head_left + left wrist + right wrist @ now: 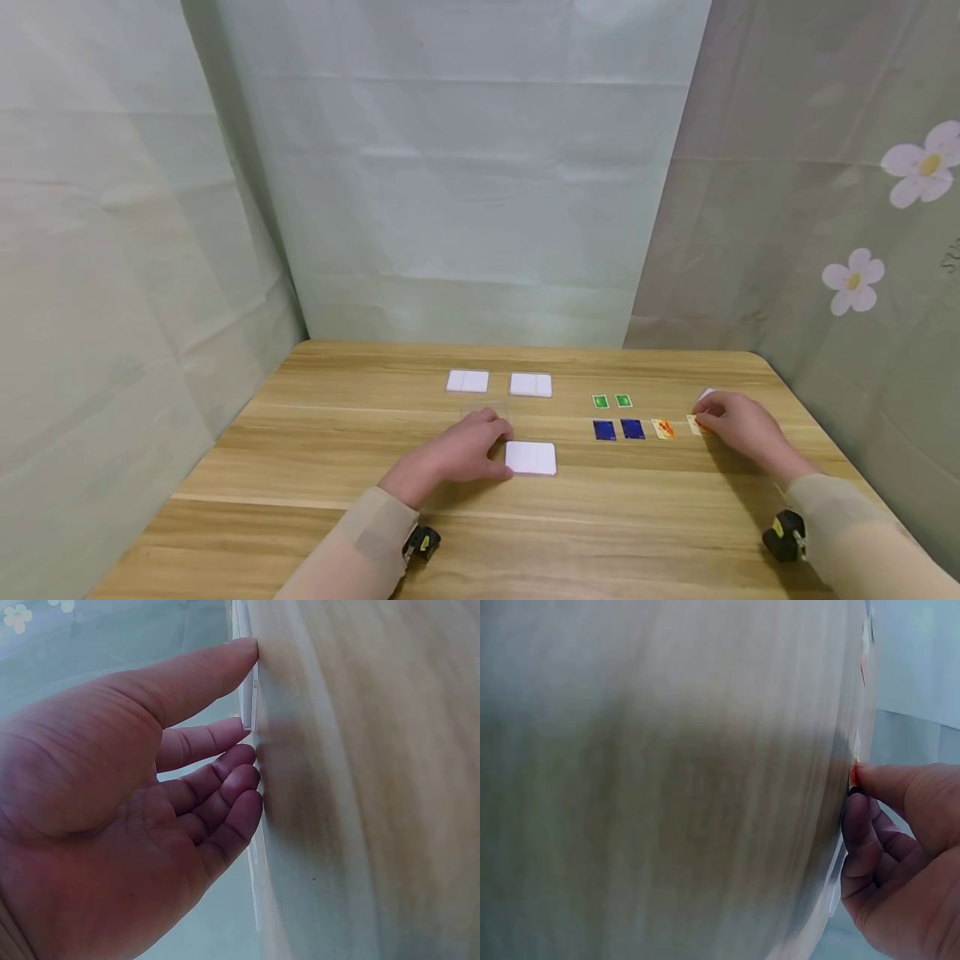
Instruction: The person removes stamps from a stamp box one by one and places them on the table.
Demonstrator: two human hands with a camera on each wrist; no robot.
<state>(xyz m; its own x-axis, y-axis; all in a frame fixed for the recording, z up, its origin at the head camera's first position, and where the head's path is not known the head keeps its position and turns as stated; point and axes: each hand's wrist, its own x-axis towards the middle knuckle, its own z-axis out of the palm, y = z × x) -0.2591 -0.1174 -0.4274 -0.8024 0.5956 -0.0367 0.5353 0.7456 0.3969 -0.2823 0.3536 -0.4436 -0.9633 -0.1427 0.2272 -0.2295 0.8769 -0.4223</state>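
My left hand (468, 446) is at the left end of a flat white rectangular piece (531, 458) with a clear rim. Its thumb and index finger hold that end from the near and far edges, while the other fingers curve toward the table. On the right, my right hand (738, 425) pinches a small card with an orange picture (694, 425) at the tabletop, partly hidden by the fingers. A similar orange-and-yellow card (663, 429) lies just left of it. Behind the right fingers a white piece (706, 393) peeks out.
Two more white rectangular pieces, one left (467, 381) and one right (531, 384), lie farther back. A clear flat piece (483, 408) lies beyond the left hand. Two green cards (601, 402) and two dark blue cards (604, 430) lie between the hands. Cloth walls surround the wooden table (600, 533).
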